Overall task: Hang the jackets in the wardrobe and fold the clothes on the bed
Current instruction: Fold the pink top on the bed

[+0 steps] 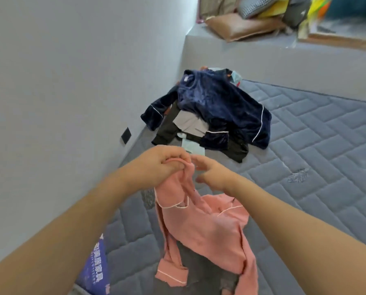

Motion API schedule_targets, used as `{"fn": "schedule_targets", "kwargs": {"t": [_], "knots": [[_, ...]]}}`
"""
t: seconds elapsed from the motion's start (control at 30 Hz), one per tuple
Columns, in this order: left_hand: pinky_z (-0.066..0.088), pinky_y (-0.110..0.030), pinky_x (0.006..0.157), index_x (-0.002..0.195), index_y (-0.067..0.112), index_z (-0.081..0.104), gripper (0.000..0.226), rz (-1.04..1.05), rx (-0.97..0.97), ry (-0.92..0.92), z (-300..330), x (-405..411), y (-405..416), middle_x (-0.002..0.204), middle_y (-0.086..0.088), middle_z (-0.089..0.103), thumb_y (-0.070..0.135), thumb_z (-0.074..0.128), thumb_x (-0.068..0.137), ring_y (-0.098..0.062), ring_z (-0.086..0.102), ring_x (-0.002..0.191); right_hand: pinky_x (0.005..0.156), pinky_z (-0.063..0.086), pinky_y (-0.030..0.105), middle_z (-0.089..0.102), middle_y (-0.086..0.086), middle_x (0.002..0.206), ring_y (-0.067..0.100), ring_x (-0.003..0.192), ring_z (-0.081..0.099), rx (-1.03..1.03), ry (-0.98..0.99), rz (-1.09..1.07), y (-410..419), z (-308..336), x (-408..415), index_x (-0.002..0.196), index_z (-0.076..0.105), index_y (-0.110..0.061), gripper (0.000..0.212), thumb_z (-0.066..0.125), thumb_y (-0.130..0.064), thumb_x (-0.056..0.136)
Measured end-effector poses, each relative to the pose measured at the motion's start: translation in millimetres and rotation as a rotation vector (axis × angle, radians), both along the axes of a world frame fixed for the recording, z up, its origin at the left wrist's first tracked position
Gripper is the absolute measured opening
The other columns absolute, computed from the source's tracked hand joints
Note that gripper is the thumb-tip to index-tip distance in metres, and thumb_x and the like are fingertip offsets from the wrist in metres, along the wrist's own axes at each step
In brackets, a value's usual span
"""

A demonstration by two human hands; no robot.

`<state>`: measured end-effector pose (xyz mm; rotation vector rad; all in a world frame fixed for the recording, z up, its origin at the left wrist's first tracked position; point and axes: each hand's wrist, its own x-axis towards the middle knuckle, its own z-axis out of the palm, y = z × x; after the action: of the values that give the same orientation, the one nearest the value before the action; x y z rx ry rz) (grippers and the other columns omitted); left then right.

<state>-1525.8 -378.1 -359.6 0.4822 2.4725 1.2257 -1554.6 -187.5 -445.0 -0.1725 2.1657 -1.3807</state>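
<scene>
Hanging from the person's left hand (163, 165), a soft pink pyjama top with thin white piping (201, 231) droops over the grey quilted mattress (327, 150), its sleeves and hem trailing down to the bed surface. The fingers of that hand are curled tight round a bunched fold of the pink cloth at its top. The right hand (214, 173) is just beside it, fingers loosely spread and relaxed, their tips near the same fold; whether they touch the fabric I cannot tell.

At the mattress's near left edge a purple label (97, 267) carries white Chinese characters, too slanted and partly cut off to read with any certainty.

Further up the bed, against the pale grey wall (71, 71), lies a heap of unfolded clothes: a dark navy velvet pyjama top with white piping (216, 103) sprawls over black and light grey garments (188, 124).

Beyond, on a raised grey ledge (252, 52), rest a brown leather-look cushion (241, 26) and other bright items.
</scene>
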Motion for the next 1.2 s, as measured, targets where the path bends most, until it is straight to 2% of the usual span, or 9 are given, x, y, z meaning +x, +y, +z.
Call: {"fn": "schedule_targets", "kwargs": {"t": [0.17, 0.33, 0.43, 0.5, 0.6, 0.77, 0.93, 1.13, 1.2], "knots": [[0.045, -0.017, 0.076, 0.093, 0.023, 0.069, 0.019, -0.100, -0.066, 0.168, 123.2, -0.1, 8.2, 0.090, 0.009, 0.070, 0.008, 0.059, 0.090, -0.004, 0.062, 0.086, 0.094, 0.051, 0.042, 0.065, 0.002, 0.093, 0.020, 0.093, 0.061, 0.049, 0.016, 0.072, -1.4, 109.0, 21.4, 0.099, 0.067, -0.012, 0.020, 0.066, -0.004, 0.080], [0.038, -0.022, 0.053, 0.089, 0.028, 0.057, 0.011, 0.226, -0.067, 0.355, 201.2, 4.3, 10.7, 0.082, 0.009, 0.060, 0.027, 0.067, 0.087, -0.004, 0.054, 0.066, 0.086, 0.056, 0.045, 0.073, 0.007, 0.094, 0.022, 0.088, 0.068, 0.053, 0.200, -0.085, 23.1, 207.4, 40.5, 0.098, 0.072, -0.007, 0.028, 0.077, -0.024, 0.076], [0.040, -0.023, 0.052, 0.093, 0.028, 0.059, 0.021, 0.264, 0.085, 0.258, 219.8, 5.2, 17.7, 0.084, 0.008, 0.063, 0.035, 0.075, 0.081, -0.008, 0.057, 0.069, 0.080, 0.054, 0.045, 0.068, 0.015, 0.083, 0.018, 0.077, 0.061, 0.038, 0.294, -0.201, 44.7, 257.9, 59.1, 0.091, 0.070, 0.000, 0.033, 0.073, -0.026, 0.070], [0.045, -0.017, 0.053, 0.105, 0.030, 0.062, 0.033, 0.060, 0.129, 0.095, 228.2, 11.2, 30.3, 0.085, 0.014, 0.067, 0.041, 0.077, 0.078, -0.005, 0.059, 0.067, 0.077, 0.057, 0.037, 0.073, 0.006, 0.087, 0.013, 0.079, 0.067, -0.032, 0.351, -0.291, 62.1, 286.8, 71.7, 0.092, 0.073, -0.015, 0.021, 0.070, -0.024, 0.073], [0.049, -0.009, 0.080, 0.117, 0.041, 0.058, 0.046, -0.194, 0.019, -0.054, 221.0, 24.5, 57.6, 0.108, 0.026, 0.067, 0.032, 0.082, 0.078, 0.007, 0.063, 0.097, 0.076, 0.057, 0.027, 0.073, -0.003, 0.093, 0.014, 0.089, 0.069, -0.149, 0.403, -0.446, 92.4, 326.8, 91.5, 0.096, 0.070, -0.029, 0.024, 0.066, -0.012, 0.079], [0.051, -0.021, 0.086, 0.104, 0.027, 0.069, 0.017, -0.079, 0.248, 0.049, 200.1, 55.1, 131.1, 0.104, 0.013, 0.071, 0.018, 0.067, 0.090, -0.002, 0.065, 0.099, 0.086, 0.055, 0.040, 0.074, 0.006, 0.098, 0.025, 0.097, 0.068, -0.117, 0.405, -0.602, 151.5, 375.5, 141.5, 0.103, 0.071, -0.020, 0.028, 0.070, -0.020, 0.074], [0.036, -0.031, 0.093, 0.135, 0.023, 0.044, 0.061, 0.042, 0.414, -0.302, 216.6, 94.7, 222.0, 0.136, 0.003, 0.047, 0.023, 0.069, 0.080, -0.019, 0.046, 0.123, 0.074, 0.054, 0.033, 0.075, 0.006, 0.090, 0.023, 0.085, 0.068, -0.220, 0.480, -0.718, 220.0, 409.2, 215.4, 0.099, 0.074, -0.021, 0.034, 0.065, -0.008, 0.069], [0.032, -0.028, 0.086, 0.080, 0.028, 0.074, 0.015, -0.168, 0.530, -0.588, 213.9, 179.8, 331.7, 0.088, 0.004, 0.068, 0.030, 0.059, 0.079, -0.010, 0.063, 0.075, 0.070, 0.058, 0.031, 0.074, 0.009, 0.083, 0.021, 0.074, 0.070, -0.412, 0.514, -0.806, 286.9, 424.8, 298.0, 0.087, 0.076, -0.016, 0.032, 0.057, -0.003, 0.064], [0.025, -0.035, 0.095, 0.093, 0.030, 0.074, 0.022, -0.158, 0.596, -0.598, 212.9, 205.7, 369.3, 0.101, 0.004, 0.069, 0.034, 0.064, 0.074, -0.014, 0.062, 0.096, 0.071, 0.057, 0.032, 0.074, 0.011, 0.085, 0.023, 0.077, 0.070, -0.423, 0.535, -0.843, 310.1, 428.1, 322.8, 0.089, 0.076, -0.015, 0.029, 0.058, 0.000, 0.073]]}}
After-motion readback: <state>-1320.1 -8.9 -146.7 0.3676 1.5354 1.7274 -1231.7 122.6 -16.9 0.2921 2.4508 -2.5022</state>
